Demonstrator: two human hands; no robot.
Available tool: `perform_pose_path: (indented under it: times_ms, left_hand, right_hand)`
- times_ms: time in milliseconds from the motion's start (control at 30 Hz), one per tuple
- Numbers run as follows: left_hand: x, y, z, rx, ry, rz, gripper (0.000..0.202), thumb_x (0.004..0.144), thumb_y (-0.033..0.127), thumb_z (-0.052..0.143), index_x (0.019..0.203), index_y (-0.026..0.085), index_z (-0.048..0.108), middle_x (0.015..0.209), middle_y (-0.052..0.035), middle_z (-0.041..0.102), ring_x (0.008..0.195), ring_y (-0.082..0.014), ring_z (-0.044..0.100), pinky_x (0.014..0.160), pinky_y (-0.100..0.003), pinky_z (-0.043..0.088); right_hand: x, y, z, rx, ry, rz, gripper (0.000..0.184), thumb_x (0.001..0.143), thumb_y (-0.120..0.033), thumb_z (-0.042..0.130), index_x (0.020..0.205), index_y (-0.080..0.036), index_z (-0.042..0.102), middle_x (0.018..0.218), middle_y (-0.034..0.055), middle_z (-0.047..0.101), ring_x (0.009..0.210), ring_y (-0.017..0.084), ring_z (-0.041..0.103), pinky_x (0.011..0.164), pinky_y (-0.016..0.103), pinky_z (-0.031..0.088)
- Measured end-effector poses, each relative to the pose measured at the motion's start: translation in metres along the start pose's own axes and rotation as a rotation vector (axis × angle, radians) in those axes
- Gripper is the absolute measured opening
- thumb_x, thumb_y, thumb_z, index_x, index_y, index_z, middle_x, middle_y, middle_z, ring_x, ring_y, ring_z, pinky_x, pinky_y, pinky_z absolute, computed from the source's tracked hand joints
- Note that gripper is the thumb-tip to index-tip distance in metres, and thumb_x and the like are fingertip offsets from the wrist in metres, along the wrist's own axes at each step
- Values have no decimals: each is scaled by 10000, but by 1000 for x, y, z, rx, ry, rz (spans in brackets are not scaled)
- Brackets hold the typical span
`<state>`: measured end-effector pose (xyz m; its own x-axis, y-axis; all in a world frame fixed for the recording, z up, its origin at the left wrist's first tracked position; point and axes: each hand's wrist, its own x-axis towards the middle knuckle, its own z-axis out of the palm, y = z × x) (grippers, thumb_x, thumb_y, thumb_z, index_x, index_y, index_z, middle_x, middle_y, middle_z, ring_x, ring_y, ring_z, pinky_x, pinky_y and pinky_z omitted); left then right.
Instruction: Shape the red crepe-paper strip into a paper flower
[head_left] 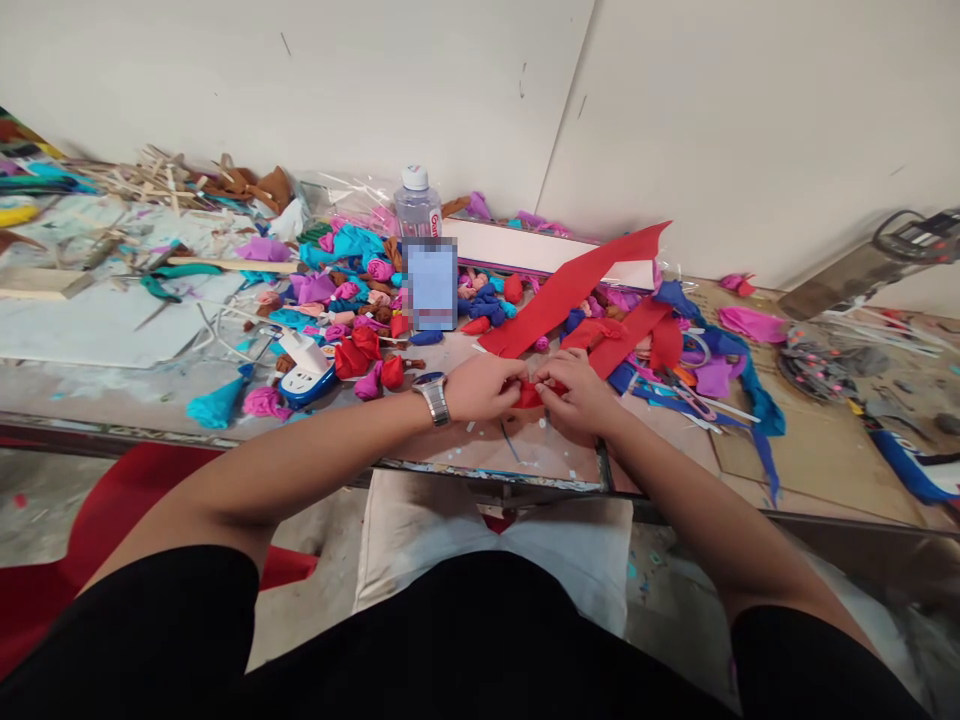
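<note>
My left hand (480,387) and my right hand (574,393) meet at the table's near edge, both closed on a small piece of red fabric (527,395) pinched between the fingers. A silver wristwatch (433,396) sits on my left wrist. A long red fabric strip (574,287) lies just beyond my hands, running up to the right. Small rolled fabric buds in red, pink and blue (367,330) are heaped to the left of my hands.
A plastic water bottle (417,205) stands at the back, beside a long white box (540,255). A white and blue power strip (306,370) lies at the left. Wooden sticks (154,175), green-handled pliers (176,275) and scissors (694,400) lie about. A red chair (97,530) is below left.
</note>
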<state>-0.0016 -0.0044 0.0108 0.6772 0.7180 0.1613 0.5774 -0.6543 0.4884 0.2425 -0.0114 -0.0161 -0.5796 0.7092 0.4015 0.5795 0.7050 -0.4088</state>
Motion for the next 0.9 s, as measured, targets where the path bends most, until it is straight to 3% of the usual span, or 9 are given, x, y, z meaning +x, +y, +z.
perform_pose_path:
  times_ms: [600, 900]
  left_hand:
    - [1, 0, 1, -10, -6, -5, 256, 921, 197, 532, 1046, 191, 756, 832, -30, 777, 714, -172, 639, 687, -297, 364]
    - [0, -2, 2, 42, 1, 7, 204, 924, 215, 519, 972, 200, 717, 806, -41, 757, 710, -194, 643, 659, -320, 337]
  right_hand:
    - [0, 1, 2, -10, 89, 81, 107, 965, -284, 546, 884, -244, 603, 841, 34, 690, 899, 247, 606, 962, 469, 366]
    - [0, 3, 2, -6, 146, 128, 104, 966, -298, 552, 879, -256, 591, 830, 34, 695, 889, 256, 612, 997, 503, 394]
